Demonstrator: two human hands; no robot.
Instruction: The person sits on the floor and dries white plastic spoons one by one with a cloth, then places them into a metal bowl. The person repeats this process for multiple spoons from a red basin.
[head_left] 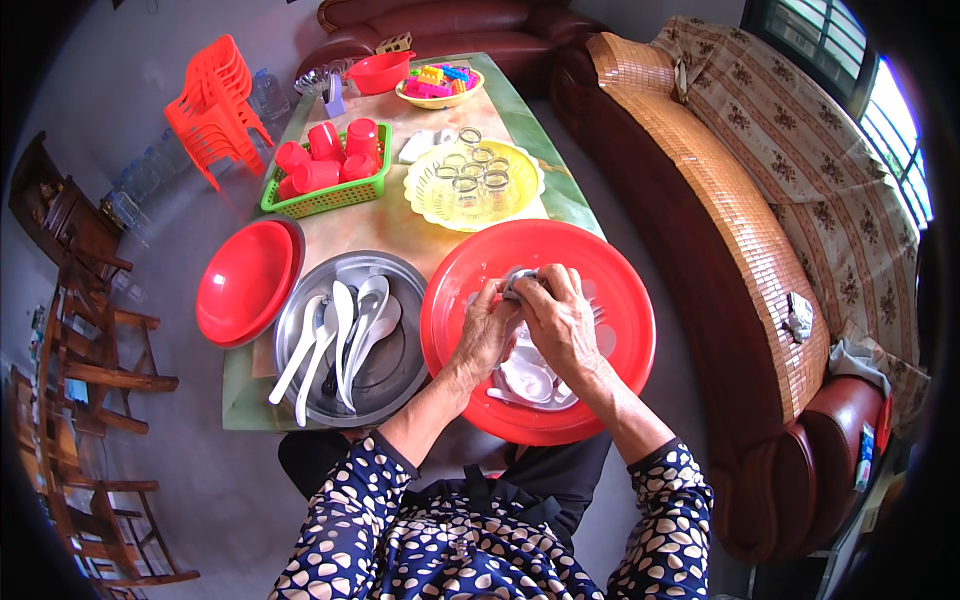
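Note:
My left hand (pixel 487 328) and my right hand (pixel 562 322) meet over a red basin (pixel 448 300), fingers closed around a small, shiny grey thing (pixel 517 278). Most of it is covered by my fingers, so its kind cannot be made out. Below my hands, white spoons (pixel 528 380) lie in the basin, partly behind my right wrist. The tines of a fork (pixel 598 312) show beside my right hand. To the left, a grey metal basin (pixel 395 395) holds several large white and metal serving spoons (pixel 343 325).
Left of the basins lie stacked red basins (pixel 245 285). Farther back stand a green basket (pixel 325 203) of red cups, a yellow tray (pixel 430 203) of small glasses and a bowl of toy blocks (pixel 440 102). A brown sofa (pixel 690 300) runs along the right; red stools (pixel 212 110) stand left.

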